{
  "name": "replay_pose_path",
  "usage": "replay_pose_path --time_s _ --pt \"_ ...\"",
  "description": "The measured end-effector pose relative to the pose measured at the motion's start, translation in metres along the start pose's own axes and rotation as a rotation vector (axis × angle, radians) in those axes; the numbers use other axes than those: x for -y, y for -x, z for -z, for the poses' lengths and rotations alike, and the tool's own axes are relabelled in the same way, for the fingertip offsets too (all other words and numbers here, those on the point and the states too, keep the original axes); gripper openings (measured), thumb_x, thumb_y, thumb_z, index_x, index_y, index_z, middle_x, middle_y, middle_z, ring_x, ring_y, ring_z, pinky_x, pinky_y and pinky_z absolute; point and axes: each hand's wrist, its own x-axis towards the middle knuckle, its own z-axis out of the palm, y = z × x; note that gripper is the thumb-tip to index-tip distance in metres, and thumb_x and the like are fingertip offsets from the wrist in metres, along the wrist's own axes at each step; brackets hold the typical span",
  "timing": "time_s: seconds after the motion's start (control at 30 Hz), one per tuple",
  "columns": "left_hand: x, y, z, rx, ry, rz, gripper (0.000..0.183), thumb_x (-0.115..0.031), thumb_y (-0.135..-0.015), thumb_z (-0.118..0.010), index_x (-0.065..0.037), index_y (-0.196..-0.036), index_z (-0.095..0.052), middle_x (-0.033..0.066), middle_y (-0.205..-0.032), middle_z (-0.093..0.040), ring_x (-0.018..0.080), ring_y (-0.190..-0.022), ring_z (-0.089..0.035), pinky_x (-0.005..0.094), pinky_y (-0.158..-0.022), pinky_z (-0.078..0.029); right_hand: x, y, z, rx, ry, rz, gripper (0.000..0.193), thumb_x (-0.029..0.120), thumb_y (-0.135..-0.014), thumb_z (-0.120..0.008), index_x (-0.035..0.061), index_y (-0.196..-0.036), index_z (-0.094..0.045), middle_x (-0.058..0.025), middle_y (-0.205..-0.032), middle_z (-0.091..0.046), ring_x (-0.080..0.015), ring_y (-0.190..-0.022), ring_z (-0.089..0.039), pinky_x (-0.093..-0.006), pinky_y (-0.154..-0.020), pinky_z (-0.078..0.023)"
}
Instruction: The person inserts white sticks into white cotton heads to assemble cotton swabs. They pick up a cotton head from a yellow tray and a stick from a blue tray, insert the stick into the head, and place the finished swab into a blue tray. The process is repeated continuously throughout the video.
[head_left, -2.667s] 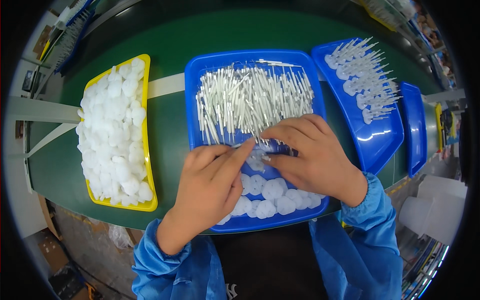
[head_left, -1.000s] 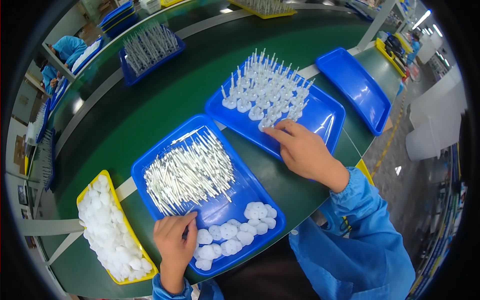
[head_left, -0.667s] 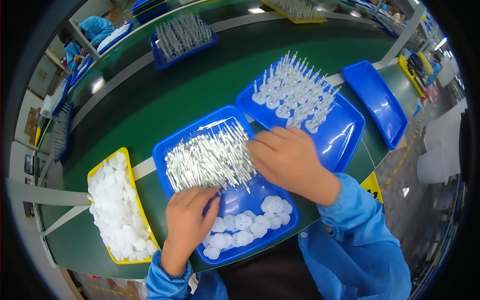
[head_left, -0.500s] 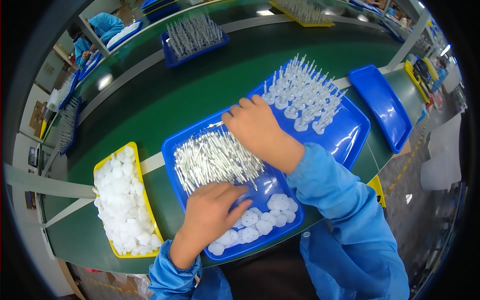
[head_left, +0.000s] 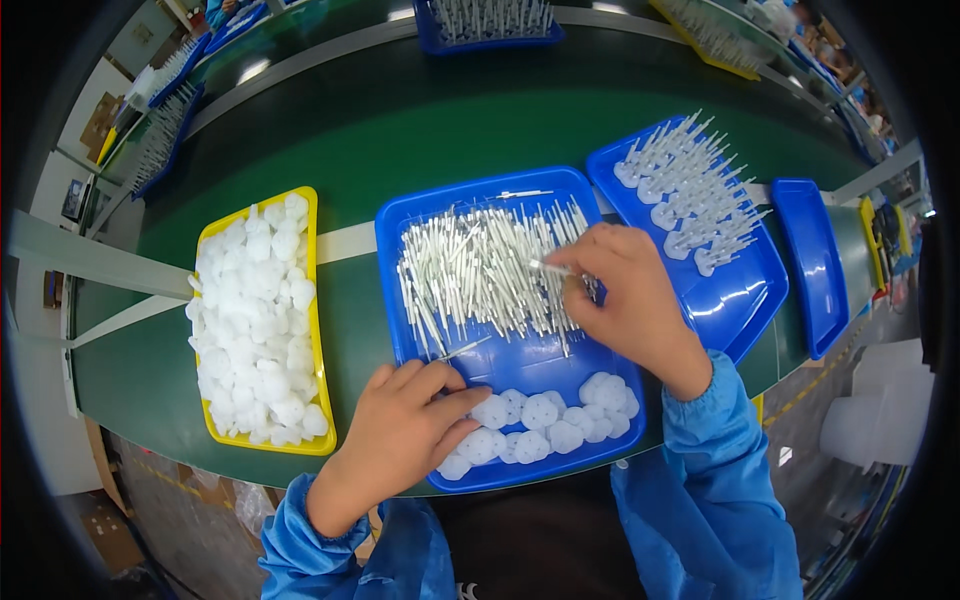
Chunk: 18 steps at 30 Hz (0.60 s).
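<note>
A blue tray (head_left: 395,300) in front of me holds a dense heap of thin white sticks (head_left: 480,270) and, along its near side, several round white plastic discs with small holes (head_left: 538,411). Over the heap's right edge, my right hand (head_left: 630,290) pinches one thin stick (head_left: 550,267) between thumb and forefinger. My left hand (head_left: 410,415) rests at the tray's near left, its thumb and forefinger closing on the edge of a white disc (head_left: 490,412). One loose stick (head_left: 465,349) lies just above the left hand.
To the left stands a yellow tray (head_left: 322,400) heaped with white discs. At right, a blue tray (head_left: 745,325) bears rows of discs with upright sticks, beside another blue tray (head_left: 822,290). More filled trays, including a blue one (head_left: 490,45), stand across the green table (head_left: 330,130).
My right hand has come back from the tray of upright pieces to the stick heap and now pinches a stick. My left hand has lowered to the discs. The view has shifted.
</note>
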Motion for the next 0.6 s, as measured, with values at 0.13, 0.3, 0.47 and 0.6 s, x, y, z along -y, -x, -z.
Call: replay_pose_path --time_s 0.13,0.3,0.47,0.6 --pt "-0.009 -0.012 -0.002 -0.017 0.135 -0.009 0.03 -0.023 -0.09 -0.088 -0.019 -0.119 -0.085 -0.0025 -0.109 -0.068 0.021 -0.101 -0.063 0.0392 -0.087 -0.044 0.001 0.008 -0.004 -0.006 -0.103 0.006 0.02 0.01 -0.084 -0.085 0.0122 -0.103 -0.083 -0.0041 -0.098 -0.073 -0.0272 -0.089 -0.071 -0.042 -0.083 -0.051" --pt "0.0 -0.013 -0.016 -0.047 0.17 -0.011 0.023 -0.023 -0.089 -0.089 -0.018 -0.111 -0.084 -0.0025 -0.111 -0.071 0.0225 -0.1 -0.065 0.0386 -0.088 -0.046 0.002 0.019 -0.006 -0.011 -0.063 -0.02 0.017 0.013 -0.088 -0.088 0.0148 -0.105 -0.085 0.0008 -0.09 -0.08 -0.0179 -0.079 -0.073 -0.0377 -0.093 -0.047" --pt "-0.001 -0.018 -0.012 -0.007 0.266 0.025 0.03 -0.024 -0.088 -0.092 -0.019 -0.116 -0.084 -0.0009 -0.109 -0.074 0.024 -0.1 -0.069 0.0387 -0.091 -0.049 0.0 0.017 0.0 0.001 -0.182 -0.106 0.017 0.012 -0.091 -0.088 0.0138 -0.107 -0.086 0.0009 -0.085 -0.081 -0.0131 -0.074 -0.073 -0.0357 -0.094 -0.047" --pt "-0.006 -0.022 -0.008 0.066 0.17 -0.033 0.032 -0.024 -0.088 -0.092 -0.02 -0.118 -0.084 -0.0009 -0.108 -0.074 0.0242 -0.101 -0.07 0.0386 -0.091 -0.05 0.002 0.012 -0.002 0.011 -0.239 -0.102 0.019 0.013 -0.09 -0.09 0.0134 -0.109 -0.086 -0.0004 -0.086 -0.082 -0.0124 -0.075 -0.074 -0.035 -0.096 -0.047"
